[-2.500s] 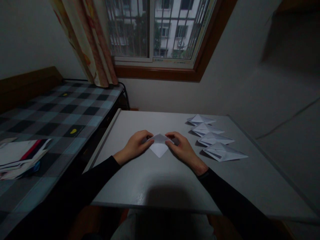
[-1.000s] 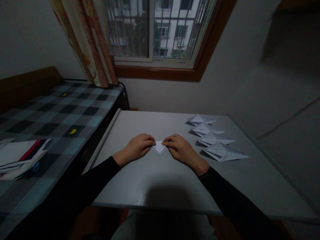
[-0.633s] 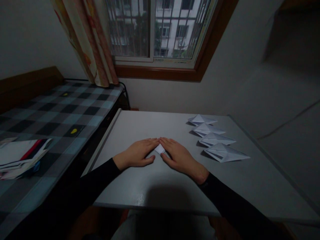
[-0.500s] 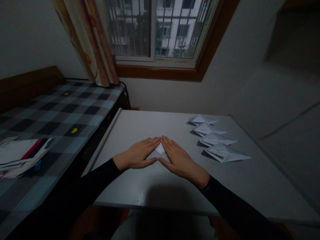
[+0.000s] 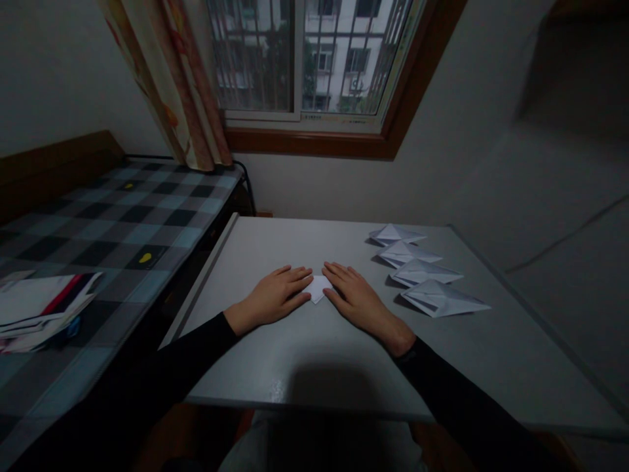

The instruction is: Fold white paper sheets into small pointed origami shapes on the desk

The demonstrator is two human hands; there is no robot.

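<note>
A small folded piece of white paper lies on the grey table, mostly covered by my hands. My left hand lies flat with fingers stretched out, pressing on the paper's left part. My right hand lies flat too, fingers spread, pressing the right part. Only a small white wedge of paper shows between the two hands. Both arms wear black sleeves.
Several folded white paper shapes lie in a row at the table's right. A bed with a checked cover stands to the left, with a stack of papers on it. A window and curtain are behind.
The paper has been folded smaller. My hands went from pinching its edges to lying flat on it, then slid slightly apart, baring a bit more of the paper.
</note>
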